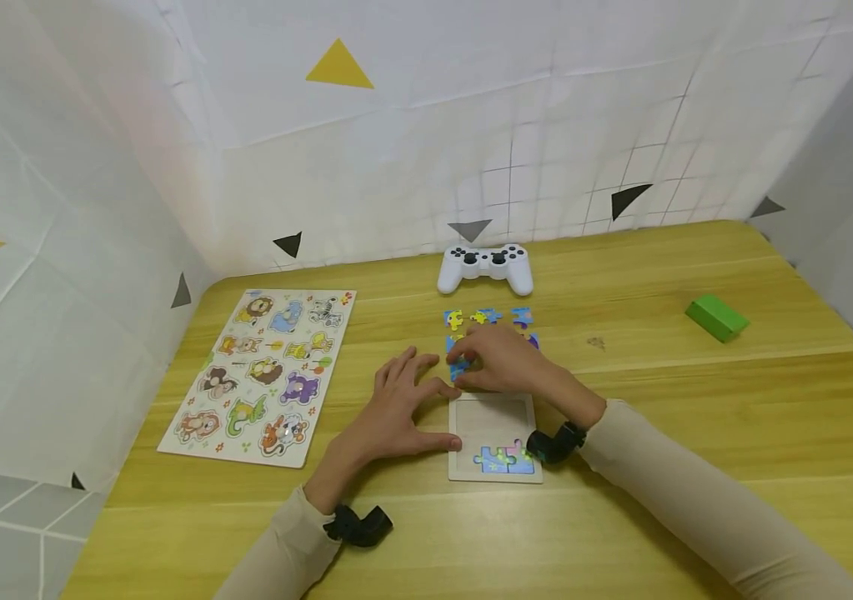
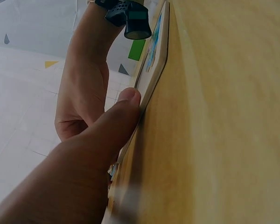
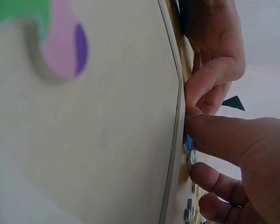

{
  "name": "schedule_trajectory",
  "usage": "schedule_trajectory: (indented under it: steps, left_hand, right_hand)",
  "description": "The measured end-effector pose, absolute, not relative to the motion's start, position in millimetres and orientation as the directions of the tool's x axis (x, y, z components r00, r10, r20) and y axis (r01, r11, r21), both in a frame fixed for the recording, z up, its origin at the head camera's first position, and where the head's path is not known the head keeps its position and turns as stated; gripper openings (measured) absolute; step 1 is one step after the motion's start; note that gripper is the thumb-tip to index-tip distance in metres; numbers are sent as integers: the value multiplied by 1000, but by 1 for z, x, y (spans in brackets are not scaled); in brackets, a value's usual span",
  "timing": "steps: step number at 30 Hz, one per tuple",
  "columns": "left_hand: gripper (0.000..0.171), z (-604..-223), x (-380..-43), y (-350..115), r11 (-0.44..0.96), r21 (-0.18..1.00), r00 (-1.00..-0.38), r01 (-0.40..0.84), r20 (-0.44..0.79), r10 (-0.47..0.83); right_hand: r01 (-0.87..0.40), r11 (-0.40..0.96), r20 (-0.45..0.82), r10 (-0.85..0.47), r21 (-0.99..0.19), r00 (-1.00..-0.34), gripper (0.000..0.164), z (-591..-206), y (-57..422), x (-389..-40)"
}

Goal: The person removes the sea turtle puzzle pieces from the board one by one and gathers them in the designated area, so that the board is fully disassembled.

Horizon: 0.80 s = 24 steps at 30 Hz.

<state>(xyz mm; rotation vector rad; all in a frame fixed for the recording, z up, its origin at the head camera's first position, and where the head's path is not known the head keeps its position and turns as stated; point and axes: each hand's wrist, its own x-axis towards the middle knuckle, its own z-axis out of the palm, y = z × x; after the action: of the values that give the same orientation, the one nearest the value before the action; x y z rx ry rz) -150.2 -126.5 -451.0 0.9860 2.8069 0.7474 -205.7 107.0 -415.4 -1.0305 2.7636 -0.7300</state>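
Note:
A shallow wooden puzzle tray (image 1: 482,417) lies on the table, with joined blue and pink jigsaw pieces (image 1: 499,461) in its lower right part. My left hand (image 1: 396,408) is spread beside it; the thumb (image 2: 128,98) rests on the left rim and the index fingertip is at the top left corner. Just beyond the tray, my right hand (image 1: 504,358) pinches a blue puzzle piece (image 1: 459,369) between thumb and index finger, low over the table. Loose puzzle pieces (image 1: 454,319) lie around and partly under that hand.
A white game controller (image 1: 484,268) lies behind the loose pieces. An animal puzzle board (image 1: 261,375) is on the left of the wooden table (image 1: 621,508), and a green block (image 1: 716,317) sits at the right. White patterned sheeting (image 1: 411,167) rises behind the table.

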Motion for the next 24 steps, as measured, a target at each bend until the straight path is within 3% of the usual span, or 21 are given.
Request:
schedule_trajectory:
  steps: [9,14,24]
  left_hand:
    - [61,-450,-150,-125,680,464,-793,567,83,604]
    - [60,-449,-150,-125,684,460,-793,566,77,605]
    - [60,-448,-150,-125,689,465,-797,556,63,601]
  right_hand:
    - [-565,624,99,-619,-541,-779,27,-408,120,-203]
    - [-586,570,124,-648,-575,-752,23,-407,136,-197]
    - [-704,449,80,-811,-550,-580,26,-407,150,-170]
